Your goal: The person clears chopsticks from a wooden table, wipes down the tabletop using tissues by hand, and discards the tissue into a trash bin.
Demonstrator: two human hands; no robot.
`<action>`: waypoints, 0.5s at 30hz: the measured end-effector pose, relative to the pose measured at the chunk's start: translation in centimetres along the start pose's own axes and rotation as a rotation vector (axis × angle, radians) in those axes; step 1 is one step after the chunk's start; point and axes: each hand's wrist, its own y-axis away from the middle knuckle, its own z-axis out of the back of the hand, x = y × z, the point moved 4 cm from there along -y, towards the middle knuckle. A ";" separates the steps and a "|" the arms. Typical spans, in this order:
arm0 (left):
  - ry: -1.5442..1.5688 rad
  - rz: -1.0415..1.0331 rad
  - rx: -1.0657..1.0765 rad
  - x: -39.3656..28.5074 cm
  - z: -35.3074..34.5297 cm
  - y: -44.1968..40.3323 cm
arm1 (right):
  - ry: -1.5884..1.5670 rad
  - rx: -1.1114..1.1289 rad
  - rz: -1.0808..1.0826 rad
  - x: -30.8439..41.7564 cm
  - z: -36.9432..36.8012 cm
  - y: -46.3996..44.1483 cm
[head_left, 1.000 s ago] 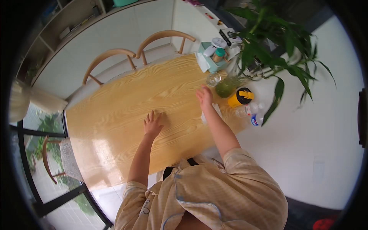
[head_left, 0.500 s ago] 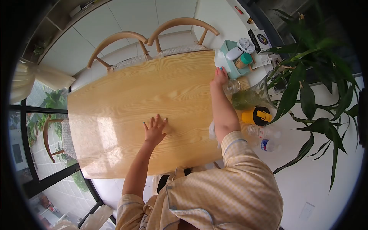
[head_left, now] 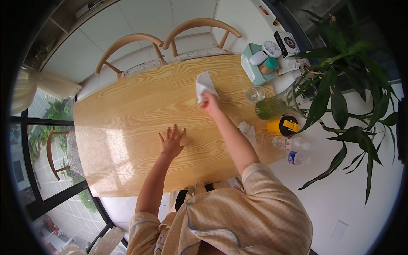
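Note:
A white tissue (head_left: 205, 83) hangs from the fingers of my right hand (head_left: 209, 102), which are closed on its near end above the far right part of the wooden table (head_left: 127, 114). My left hand (head_left: 171, 143) rests flat on the tabletop near the middle, fingers spread, holding nothing. Under my right forearm lies a second crumpled white tissue (head_left: 247, 132), partly hidden by the arm. A pale green tissue box (head_left: 250, 70) stands at the table's far right corner, with small items on or against it.
To the right stand a drinking glass (head_left: 255, 94), a large glass vase (head_left: 276, 107) with a leafy plant, a yellow cup with a black lid (head_left: 284, 126) and clear plastic bottles (head_left: 297, 158). Two wooden chairs (head_left: 127, 40) are along the far side.
My right hand has moved left from the tissue box, bringing a white tissue over the table. The second tissue shows more clearly now. My left hand has stayed in place.

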 end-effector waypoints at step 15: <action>1.074 0.123 -0.180 0.7 2.1 -1.4 | 0.104 0.265 -0.104 2.3 -2.5 5.2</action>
